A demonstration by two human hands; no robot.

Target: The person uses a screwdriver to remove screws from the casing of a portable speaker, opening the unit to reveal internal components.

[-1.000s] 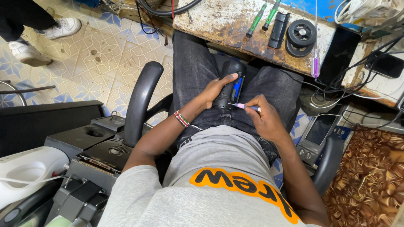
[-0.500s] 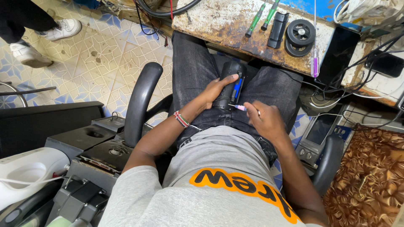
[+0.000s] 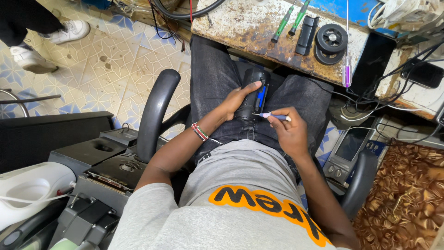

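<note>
The rusty, worn bench (image 3: 240,28) carries two green screwdrivers (image 3: 290,19) and a black ribbed wheel (image 3: 331,42). On the person's lap lies a black device (image 3: 253,95) with a blue strip; compared with a moment ago, nothing has moved. The left hand (image 3: 237,99) grips it. The right hand (image 3: 289,132) pinches a thin purple-handled tool (image 3: 273,116), its tip at the device.

Even, bright daylight; soft shadows; sharp focus; slight wide-angle bending at edges.
</note>
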